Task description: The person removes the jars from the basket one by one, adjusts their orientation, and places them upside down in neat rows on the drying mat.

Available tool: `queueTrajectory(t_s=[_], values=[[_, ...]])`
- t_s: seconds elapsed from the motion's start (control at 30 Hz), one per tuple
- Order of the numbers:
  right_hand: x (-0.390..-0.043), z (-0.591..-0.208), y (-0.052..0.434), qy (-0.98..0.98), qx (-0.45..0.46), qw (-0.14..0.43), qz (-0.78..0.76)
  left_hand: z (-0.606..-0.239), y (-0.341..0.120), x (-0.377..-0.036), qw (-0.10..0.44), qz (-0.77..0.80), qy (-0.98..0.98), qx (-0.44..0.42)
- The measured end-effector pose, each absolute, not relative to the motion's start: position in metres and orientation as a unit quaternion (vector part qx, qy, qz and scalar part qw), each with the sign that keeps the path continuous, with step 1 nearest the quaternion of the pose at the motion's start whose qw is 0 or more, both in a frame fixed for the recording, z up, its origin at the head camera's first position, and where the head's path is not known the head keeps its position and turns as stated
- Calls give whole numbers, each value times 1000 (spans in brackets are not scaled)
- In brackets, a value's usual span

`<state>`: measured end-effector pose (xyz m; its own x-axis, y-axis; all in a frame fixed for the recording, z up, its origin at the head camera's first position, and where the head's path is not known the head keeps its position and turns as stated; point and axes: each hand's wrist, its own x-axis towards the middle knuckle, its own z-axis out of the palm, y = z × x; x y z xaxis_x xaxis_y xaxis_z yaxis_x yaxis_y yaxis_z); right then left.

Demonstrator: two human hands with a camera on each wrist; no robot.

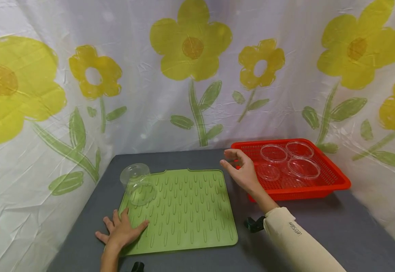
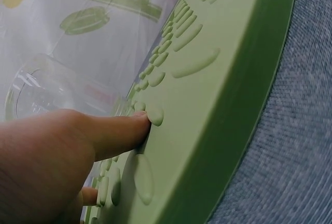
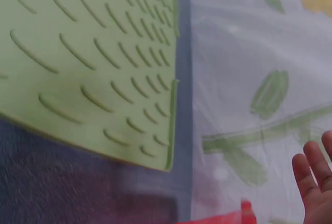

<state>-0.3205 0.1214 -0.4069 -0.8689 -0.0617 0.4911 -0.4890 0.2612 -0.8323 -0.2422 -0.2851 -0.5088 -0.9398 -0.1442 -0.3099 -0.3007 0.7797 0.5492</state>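
Observation:
My left hand (image 1: 120,231) lies with spread fingers on the front left corner of a green ridged mat (image 1: 187,211). In the left wrist view its thumb (image 2: 119,130) touches the mat's raised ridges. A clear plastic cup (image 1: 137,183) stands at the mat's back left corner, beyond that hand. Raised between the mat and a red basket (image 1: 336,185), my right hand (image 1: 243,172) holds nothing, its fingers slightly bent. Inside the basket sit several clear round containers (image 1: 304,168). In the right wrist view, only the fingers (image 3: 306,175) and part of the palm show.
The grey table (image 1: 214,260) runs back to a white curtain (image 1: 132,124) printed with yellow flowers. A small black object (image 1: 253,224) is beside the right sleeve, and another dark one (image 1: 137,266) is at the front edge of the view.

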Motion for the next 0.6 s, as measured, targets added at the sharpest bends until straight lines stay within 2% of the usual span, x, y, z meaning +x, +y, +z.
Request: queueTrajectory(t_s=[0.37,0.6], values=[[-313,-411,160,-770,140,208,587,-509,-283,-243,123,305,937,-123],[-303,-419,187,-789,109,251,550,-507,-283,-241,120,308,936,-120]])
